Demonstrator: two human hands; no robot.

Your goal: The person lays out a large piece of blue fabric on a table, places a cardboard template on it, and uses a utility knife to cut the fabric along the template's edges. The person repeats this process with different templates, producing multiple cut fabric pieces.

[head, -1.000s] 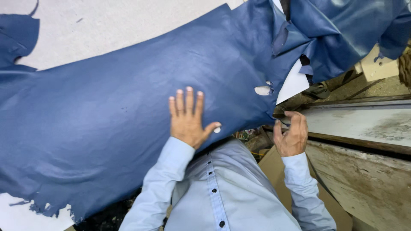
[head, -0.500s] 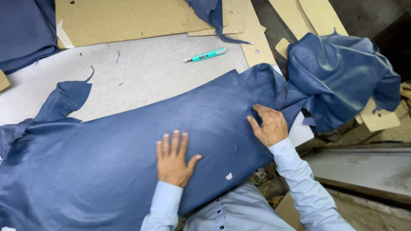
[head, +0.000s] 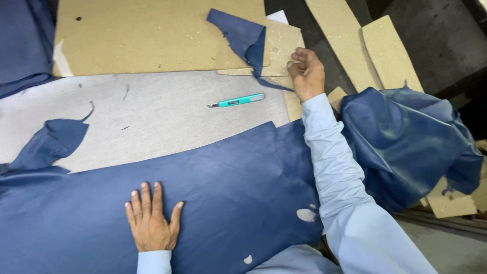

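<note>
A large sheet of dark blue leather (head: 228, 203) covers the near side of our grey worktable (head: 167, 116). Our left hand (head: 150, 223) lies flat on it, fingers spread. Our right hand (head: 307, 73) reaches across, fingers curled, pinching a small blue leather scrap (head: 241, 35) that lies on tan cardboard (head: 147, 35). A teal craft knife (head: 237, 100) lies between; a dragging sleeve could likely knock it.

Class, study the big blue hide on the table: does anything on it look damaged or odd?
Yes. The blue leather hide has two pale bare patches near its lower right edge, like holes or scuffs, and its left end is ragged and folded over.
</note>
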